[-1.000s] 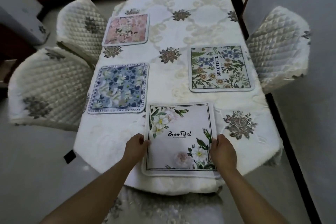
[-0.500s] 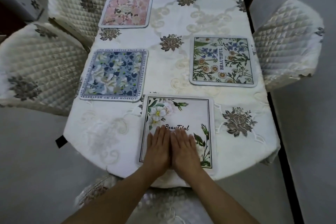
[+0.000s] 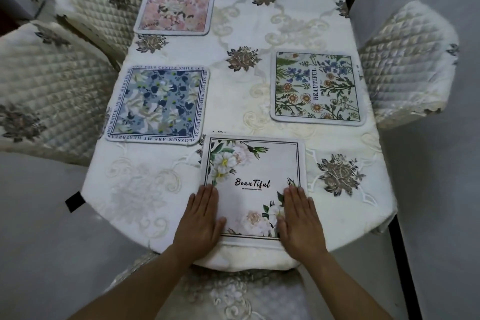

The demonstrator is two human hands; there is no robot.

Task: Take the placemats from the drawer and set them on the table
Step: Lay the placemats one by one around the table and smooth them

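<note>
Table (image 3: pixel 324 215): hands (image 3: pixel 200 218) (image 3: pixel 298 218) spread apart on placemat (image 3: pixel 253 163).

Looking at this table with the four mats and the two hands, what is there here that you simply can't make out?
Head view only:
- The drawer: nowhere in frame.
- Side edges of the nearest placemat: covered by the left hand and right hand, lying flat.
- Tiny line under its "BeauTiful": too small to read.
- Pink placemat: print blurred.
- Table far end: cut off by the top edge.
- Blue placemat: its border text is only partly legible.
</note>
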